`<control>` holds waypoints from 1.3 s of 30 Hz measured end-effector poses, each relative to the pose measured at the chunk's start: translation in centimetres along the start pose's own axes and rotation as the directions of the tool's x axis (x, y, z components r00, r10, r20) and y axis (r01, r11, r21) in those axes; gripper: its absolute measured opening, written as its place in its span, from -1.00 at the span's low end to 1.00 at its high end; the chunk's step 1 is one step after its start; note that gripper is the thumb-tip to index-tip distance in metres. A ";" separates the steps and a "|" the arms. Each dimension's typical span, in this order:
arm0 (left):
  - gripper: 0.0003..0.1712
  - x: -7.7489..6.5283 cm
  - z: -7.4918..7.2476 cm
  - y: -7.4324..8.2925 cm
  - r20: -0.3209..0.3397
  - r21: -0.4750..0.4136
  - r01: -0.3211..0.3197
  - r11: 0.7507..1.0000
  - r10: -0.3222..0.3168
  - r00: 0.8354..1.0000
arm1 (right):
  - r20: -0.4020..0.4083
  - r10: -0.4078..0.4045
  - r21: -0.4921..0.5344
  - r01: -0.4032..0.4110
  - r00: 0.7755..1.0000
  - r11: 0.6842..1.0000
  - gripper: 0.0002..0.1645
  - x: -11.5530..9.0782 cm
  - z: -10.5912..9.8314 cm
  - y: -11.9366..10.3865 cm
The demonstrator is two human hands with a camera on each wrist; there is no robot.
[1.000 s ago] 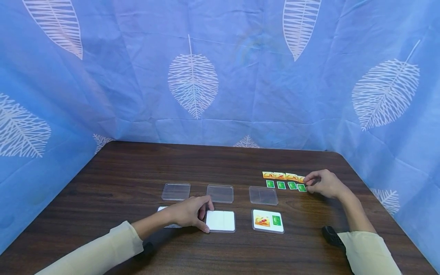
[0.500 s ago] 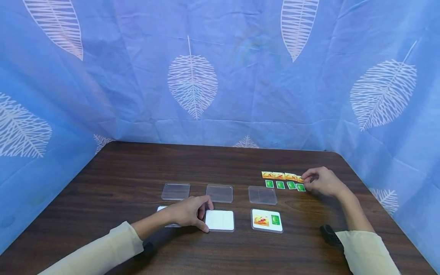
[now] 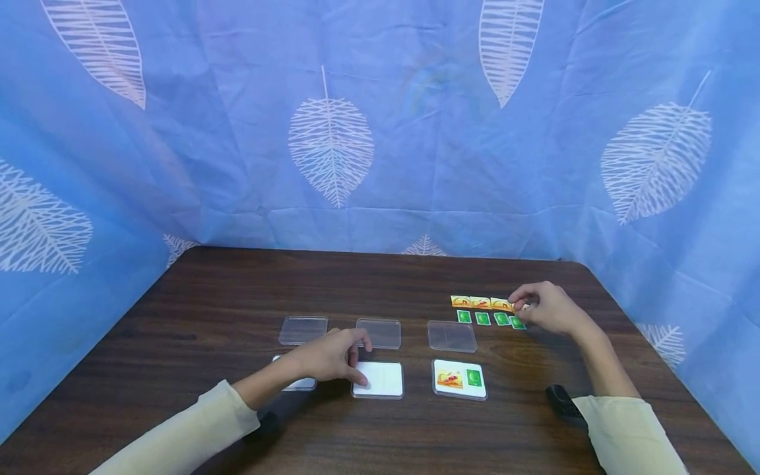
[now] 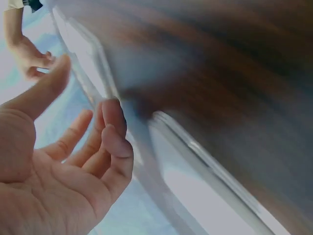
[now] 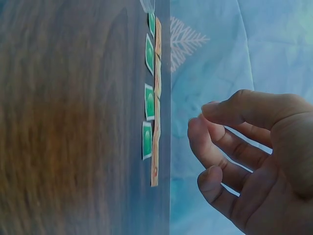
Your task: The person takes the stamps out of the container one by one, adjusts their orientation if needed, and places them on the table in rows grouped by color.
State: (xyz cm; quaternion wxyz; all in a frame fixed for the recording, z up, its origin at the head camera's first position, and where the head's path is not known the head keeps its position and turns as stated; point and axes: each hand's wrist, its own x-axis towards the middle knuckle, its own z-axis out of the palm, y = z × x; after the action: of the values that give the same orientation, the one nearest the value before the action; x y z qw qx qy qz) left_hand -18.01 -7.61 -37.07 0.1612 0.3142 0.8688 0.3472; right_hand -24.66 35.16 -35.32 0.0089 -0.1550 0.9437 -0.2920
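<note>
My left hand (image 3: 332, 356) hovers just above the left part of the middle white card in its clear case (image 3: 380, 380), thumb and fingers apart. In the left wrist view, nothing lies between the left hand's (image 4: 68, 161) loosely bent fingers. My right hand (image 3: 552, 309) is at the right end of a row of orange picture stickers (image 3: 479, 303), partly covering the last one. Green stickers (image 3: 482, 318) form a row in front. Seen from the right wrist, the right hand's (image 5: 244, 152) thumb and index tips are close together, with no sticker visible between them.
Three clear plastic lids (image 3: 379, 334) lie in a row behind the cases. To the right, another case (image 3: 459, 379) holds a white card bearing an orange and a green sticker. A third white card (image 3: 299, 384) is partly hidden under my left arm. A blue leaf-print cloth (image 3: 237, 132) hangs behind the table.
My left hand has lifted off the left edge of the middle case. The right hand has shifted slightly left and away from me over the end of the orange row.
</note>
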 end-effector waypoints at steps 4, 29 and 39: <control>-0.53 1.1 0.7 1.4 -0.040 0.050 -0.047 0.998 0.049 0.998 | 0.011 -0.028 0.009 0.028 1.000 1.000 -0.70 0.3 0.2 -0.6; -0.40 8.1 5.5 5.4 0.029 0.200 0.000 0.980 -0.006 1.000 | 0.096 -0.131 0.034 0.128 0.987 0.991 -0.67 0.6 0.8 -3.2; -0.51 8.5 6.1 5.9 0.027 0.260 0.050 0.964 -0.059 0.998 | 0.125 -0.177 0.061 0.171 0.976 0.983 -0.67 0.5 0.8 -4.7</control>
State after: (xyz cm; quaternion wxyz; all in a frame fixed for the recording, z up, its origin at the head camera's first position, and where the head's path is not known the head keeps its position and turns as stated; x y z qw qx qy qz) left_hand -18.77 4.35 -37.69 0.1432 0.3146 0.9120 0.2208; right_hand -23.68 30.90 -33.36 0.0485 -0.2554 0.9164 -0.3043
